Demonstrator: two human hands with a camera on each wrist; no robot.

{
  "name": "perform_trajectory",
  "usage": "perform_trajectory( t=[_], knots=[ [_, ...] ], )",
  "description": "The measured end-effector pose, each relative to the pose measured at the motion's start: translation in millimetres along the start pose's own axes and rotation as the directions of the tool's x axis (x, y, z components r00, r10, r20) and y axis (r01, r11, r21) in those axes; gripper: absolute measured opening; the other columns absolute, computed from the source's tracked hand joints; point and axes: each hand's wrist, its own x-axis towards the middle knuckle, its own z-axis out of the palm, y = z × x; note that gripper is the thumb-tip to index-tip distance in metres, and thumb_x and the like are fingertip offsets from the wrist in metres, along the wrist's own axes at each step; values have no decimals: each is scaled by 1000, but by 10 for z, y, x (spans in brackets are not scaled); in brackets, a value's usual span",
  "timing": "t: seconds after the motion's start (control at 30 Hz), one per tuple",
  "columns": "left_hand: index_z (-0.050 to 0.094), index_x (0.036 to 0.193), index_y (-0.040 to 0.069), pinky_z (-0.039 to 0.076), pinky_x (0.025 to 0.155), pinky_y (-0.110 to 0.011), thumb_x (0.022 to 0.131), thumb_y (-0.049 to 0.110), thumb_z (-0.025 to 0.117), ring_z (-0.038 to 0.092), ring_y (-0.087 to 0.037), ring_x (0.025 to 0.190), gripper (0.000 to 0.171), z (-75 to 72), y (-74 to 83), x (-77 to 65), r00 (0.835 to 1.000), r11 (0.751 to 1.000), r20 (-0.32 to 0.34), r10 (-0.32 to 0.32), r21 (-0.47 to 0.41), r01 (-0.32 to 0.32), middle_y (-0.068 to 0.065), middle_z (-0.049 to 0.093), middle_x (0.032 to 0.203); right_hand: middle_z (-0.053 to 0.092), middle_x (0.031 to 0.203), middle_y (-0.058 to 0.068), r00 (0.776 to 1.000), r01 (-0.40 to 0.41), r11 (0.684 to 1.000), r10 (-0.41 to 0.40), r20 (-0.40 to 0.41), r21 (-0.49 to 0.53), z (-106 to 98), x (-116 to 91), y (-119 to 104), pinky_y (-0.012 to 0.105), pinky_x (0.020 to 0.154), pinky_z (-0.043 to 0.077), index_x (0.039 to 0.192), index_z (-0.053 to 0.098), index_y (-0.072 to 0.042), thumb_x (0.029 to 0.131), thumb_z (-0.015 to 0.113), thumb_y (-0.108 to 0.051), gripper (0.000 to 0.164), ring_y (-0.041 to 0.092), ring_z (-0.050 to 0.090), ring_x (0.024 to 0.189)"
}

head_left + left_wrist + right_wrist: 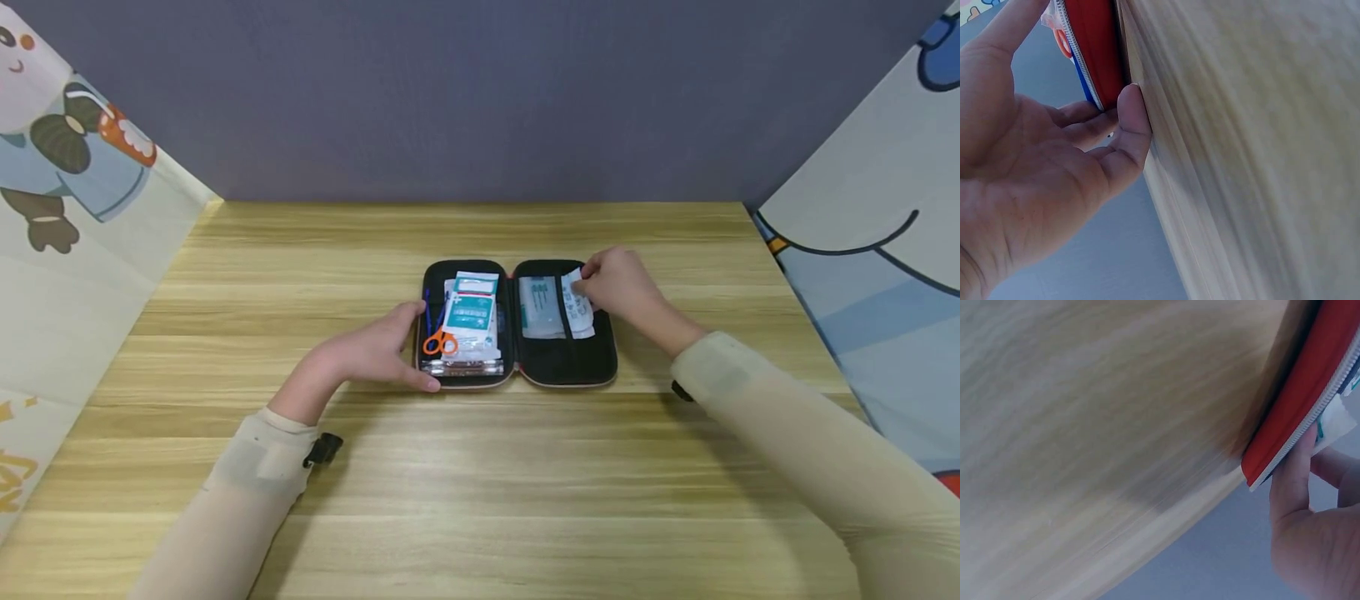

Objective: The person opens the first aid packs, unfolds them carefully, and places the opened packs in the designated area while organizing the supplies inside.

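A black-lined first-aid case [564, 365] lies unfolded on the table; its red outer side and zipper show in both wrist views. My left hand [378, 346] holds the case's left end, thumb at the front corner and fingers along the side. My right hand [626, 287] pinches the top of a white packet with green print [578, 310] in the right half, where a black strap crosses. Beside that packet sits a clear packet with pale green contents [541, 307]. In the left half are green-and-white packets [471, 312], orange-handled scissors [440, 342] and a shiny clear tube [461, 367].
The wood-grain table [487, 483] extends around the case. A grey-blue panel [480, 100] stands along the back edge, with cartoon-printed panels at the left and right. Each sleeve has a black strap buckle near the wrist.
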Motion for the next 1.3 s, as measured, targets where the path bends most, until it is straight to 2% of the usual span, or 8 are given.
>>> perform_trajectory(
  t=[0.17, 0.37, 0.57, 0.67, 0.83, 0.97, 1.07, 1.3],
  knots=[
    [4, 168, -3, 20, 134, -57, 79, 52, 92, 16, -44, 165, 137, -16, 17, -19, 1000, 1000, 1, -4, -1, 4, -29, 9, 176, 76, 113, 24, 999, 15, 998, -18, -50, -61, -2, -2, 36, 30, 64, 55, 120, 73, 4, 100, 71, -22, 32, 22, 71, 77],
    [4, 168, -4, 20, 134, -57, 79, 51, 92, 16, -44, 165, 137, -8, 4, -12, 1000, 1000, 4, 4, -7, -4, -30, 10, 176, 78, 105, 22, 986, 89, 968, -119, -117, -237, 4, -36, 76, 39, 66, 54, 120, 73, 4, 99, 72, -25, 35, 24, 67, 72],
    [3, 168, -3, 19, 134, -58, 79, 52, 92, 14, -45, 165, 138, 0, -3, -1, 1000, 1000, 10, 1, -6, -1, -29, 8, 176, 79, 113, 20, 988, 80, 926, -123, -94, -369, -20, -77, 33, 42, 61, 54, 129, 71, 0, 101, 70, -37, 46, 25, 68, 75],
    [3, 168, -3, 19, 134, -59, 79, 52, 92, 15, -45, 165, 138, -2, 3, -3, 1000, 1000, 9, -2, -9, 2, -30, 9, 176, 80, 104, 17, 990, 89, 922, -124, -70, -376, -46, -113, -64, 41, 62, 54, 133, 70, -2, 103, 67, -39, 48, 24, 68, 74],
    [4, 168, -4, 20, 133, -59, 79, 50, 93, 16, -46, 164, 137, 5, 3, -2, 1000, 1000, 1, -1, -10, 1, -31, 11, 175, 81, 94, 12, 983, 153, 941, -176, -50, -302, -31, -182, -326, 38, 65, 55, 132, 72, -5, 104, 66, -37, 43, 20, 70, 71],
    [5, 168, -5, 20, 133, -60, 78, 51, 93, 17, -47, 164, 137, 14, -3, 0, 1000, 1000, -4, -1, -5, 1, -31, 12, 175, 81, 97, 12, 983, 179, 977, -181, -7, -119, 69, -233, -533, 34, 63, 52, 136, 68, -5, 104, 68, -37, 45, 25, 73, 72],
    [5, 168, -5, 20, 133, -60, 78, 51, 93, 16, -47, 164, 138, 17, -5, -1, 1000, 1000, -5, -2, -2, 2, -31, 12, 175, 79, 93, 12, 987, 153, 988, -152, 49, -9, 180, -250, -656, 33, 59, 49, 142, 64, -8, 104, 68, -40, 49, 30, 74, 72],
    [5, 168, -5, 20, 133, -60, 77, 50, 93, 17, -47, 164, 138, 0, 15, -13, 1000, 1000, -5, 0, -8, 0, -32, 12, 175, 76, 80, 5, 983, 162, 987, -161, 88, -2, 453, -233, -853, 32, 59, 52, 148, 58, -9, 103, 70, -45, 59, 22, 72, 65]
  ],
)
